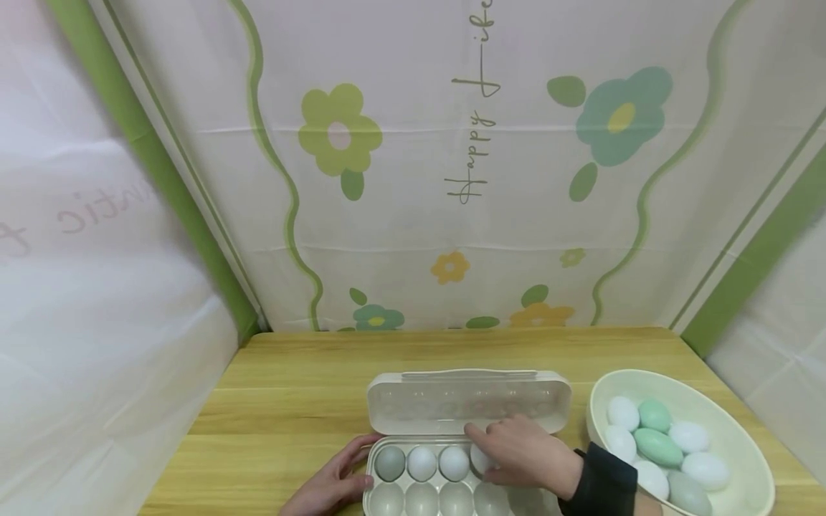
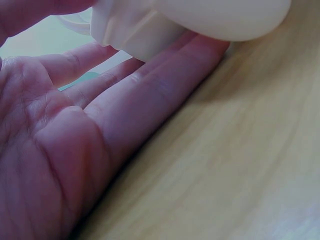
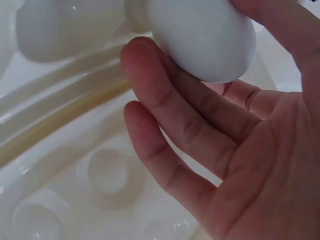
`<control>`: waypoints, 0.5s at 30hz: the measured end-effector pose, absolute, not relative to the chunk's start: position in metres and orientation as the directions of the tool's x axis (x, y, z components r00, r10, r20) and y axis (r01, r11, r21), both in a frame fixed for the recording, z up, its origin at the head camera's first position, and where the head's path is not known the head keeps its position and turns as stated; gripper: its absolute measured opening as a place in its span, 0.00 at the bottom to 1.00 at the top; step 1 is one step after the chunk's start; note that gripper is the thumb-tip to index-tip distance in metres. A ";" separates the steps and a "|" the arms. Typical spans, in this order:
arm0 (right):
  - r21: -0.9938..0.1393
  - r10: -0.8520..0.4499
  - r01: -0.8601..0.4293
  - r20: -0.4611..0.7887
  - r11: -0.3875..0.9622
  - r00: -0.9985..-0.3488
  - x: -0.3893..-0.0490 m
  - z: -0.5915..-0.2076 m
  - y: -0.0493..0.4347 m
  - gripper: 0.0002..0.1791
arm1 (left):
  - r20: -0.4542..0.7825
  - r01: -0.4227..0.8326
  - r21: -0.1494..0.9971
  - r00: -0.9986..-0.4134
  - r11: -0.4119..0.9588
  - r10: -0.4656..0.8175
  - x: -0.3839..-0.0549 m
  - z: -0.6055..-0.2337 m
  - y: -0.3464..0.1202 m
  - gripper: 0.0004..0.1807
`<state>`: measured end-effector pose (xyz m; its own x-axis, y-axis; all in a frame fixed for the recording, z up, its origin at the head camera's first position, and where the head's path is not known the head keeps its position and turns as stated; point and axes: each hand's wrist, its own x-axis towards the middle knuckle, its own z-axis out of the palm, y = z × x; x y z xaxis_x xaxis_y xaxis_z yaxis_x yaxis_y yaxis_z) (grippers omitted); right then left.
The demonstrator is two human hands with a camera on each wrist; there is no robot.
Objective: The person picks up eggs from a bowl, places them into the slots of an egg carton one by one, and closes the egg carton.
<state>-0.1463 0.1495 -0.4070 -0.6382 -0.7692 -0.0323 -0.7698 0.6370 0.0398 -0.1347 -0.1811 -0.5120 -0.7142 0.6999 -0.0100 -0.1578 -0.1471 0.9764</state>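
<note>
Behind the wooden table (image 1: 297,398) hangs a white cloth (image 1: 400,193), printed with green, blue and orange flowers (image 1: 359,135), wavy green lines (image 1: 295,197) and sideways lettering (image 1: 474,158) including "Happy". Left and right of the table, green bands (image 1: 155,165) slant beside pale cloth sides (image 1: 97,301).

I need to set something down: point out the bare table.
Bare wood lies left of the left hand, and in a strip between the open lid and the curtain behind it. Crowded: front and right, where the right hand, egg box and egg bowl sit close.
</note>
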 end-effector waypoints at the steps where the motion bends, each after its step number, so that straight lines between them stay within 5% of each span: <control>1: 0.037 -0.769 -0.769 -0.038 0.638 -0.639 -0.147 -0.408 0.149 0.22 | -0.010 -0.157 0.977 -0.715 -0.146 0.699 -0.135 -0.512 -0.181 0.28; 15: 0.006 -0.744 -0.749 -0.111 0.663 -0.659 -0.154 -0.417 0.145 0.23 | -0.019 -0.166 0.976 -0.712 -0.143 0.702 -0.136 -0.512 -0.181 0.29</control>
<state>-0.1543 0.1452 -0.4169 -0.6593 -0.7436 -0.1115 -0.7487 0.6629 0.0058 -0.1355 -0.1810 -0.5118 -0.7120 0.7020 -0.0187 -0.1663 -0.1427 0.9757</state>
